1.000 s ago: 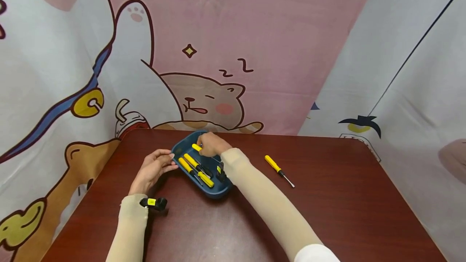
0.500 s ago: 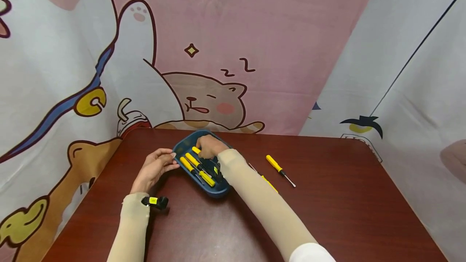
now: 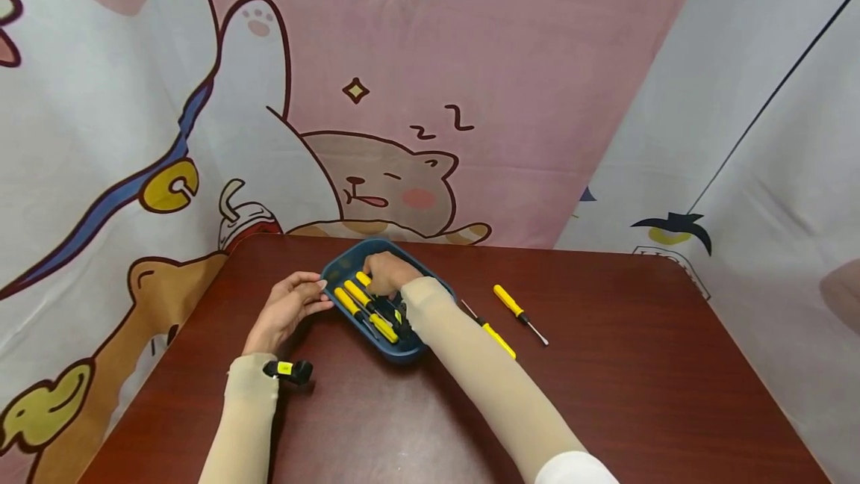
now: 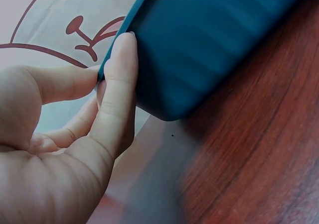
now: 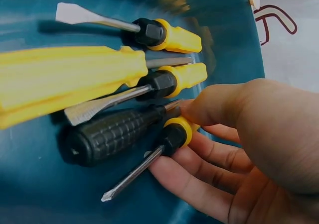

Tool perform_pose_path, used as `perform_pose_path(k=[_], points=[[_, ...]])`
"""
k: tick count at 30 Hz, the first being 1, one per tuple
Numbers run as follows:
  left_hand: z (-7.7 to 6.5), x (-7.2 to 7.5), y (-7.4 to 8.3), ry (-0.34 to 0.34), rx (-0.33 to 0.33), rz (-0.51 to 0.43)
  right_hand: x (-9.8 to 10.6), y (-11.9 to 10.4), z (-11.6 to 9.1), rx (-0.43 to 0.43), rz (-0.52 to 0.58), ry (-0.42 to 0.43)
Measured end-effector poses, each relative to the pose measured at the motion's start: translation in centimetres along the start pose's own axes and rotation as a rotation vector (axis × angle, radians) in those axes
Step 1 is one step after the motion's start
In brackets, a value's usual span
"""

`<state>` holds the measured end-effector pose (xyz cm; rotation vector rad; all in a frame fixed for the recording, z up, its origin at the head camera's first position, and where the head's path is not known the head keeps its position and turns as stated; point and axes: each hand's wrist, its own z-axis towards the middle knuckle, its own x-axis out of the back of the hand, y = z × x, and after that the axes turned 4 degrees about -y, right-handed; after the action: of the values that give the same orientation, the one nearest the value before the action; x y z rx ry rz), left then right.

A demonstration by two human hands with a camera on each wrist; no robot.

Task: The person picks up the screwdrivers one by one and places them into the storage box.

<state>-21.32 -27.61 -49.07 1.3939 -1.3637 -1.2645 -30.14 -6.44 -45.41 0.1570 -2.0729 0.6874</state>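
Note:
In the head view my left hand (image 3: 285,312) pinches the near-left rim of a blue tray (image 3: 368,245), thumb on one side and fingers on the other. The left wrist view shows the same hold from close by. My right hand (image 3: 390,273) reaches into the tray. Seen from the right wrist, its thumb and fingers pinch a screwdriver (image 5: 172,137) with a yellow and black handle, whose handle end is hidden by the hand. Beside it lie a black-handled screwdriver (image 5: 109,137), a large yellow-handled screwdriver (image 5: 65,79) and two flat-blade screwdrivers, one the upper screwdriver (image 5: 182,39).
Two more yellow screwdrivers lie on the brown table (image 3: 625,364) to the tray's right: one screwdriver (image 3: 509,301) farther out, another screwdriver (image 3: 497,338) next to the right forearm. A cartoon-printed cloth (image 3: 524,95) hangs behind the table.
My right hand has dipped slightly lower into the tray, and its forearm has shifted a little left, showing the second screwdriver on the table. The left hand keeps its hold on the rim.

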Motion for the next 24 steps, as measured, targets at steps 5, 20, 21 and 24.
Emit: perform_pose_path(k=[5, 20, 21, 24], points=[[0.14, -0.01, -0.06, 0.012, 0.011, 0.003, -0.04, -0.07, -0.2, -0.003, 0.018, -0.004], [0.32, -0.1, -0.09, 0.02, 0.016, 0.011, 0.55, 0.08, -0.76, 0.017, 0.022, -0.014], [0.31, -0.13, -0.07, 0.021, 0.016, 0.014, 0.62, 0.08, -0.81, 0.018, 0.02, -0.014], [0.31, -0.12, -0.09, 0.024, 0.017, 0.017, 0.84, 0.03, -0.96, 0.02, 0.007, -0.012]])
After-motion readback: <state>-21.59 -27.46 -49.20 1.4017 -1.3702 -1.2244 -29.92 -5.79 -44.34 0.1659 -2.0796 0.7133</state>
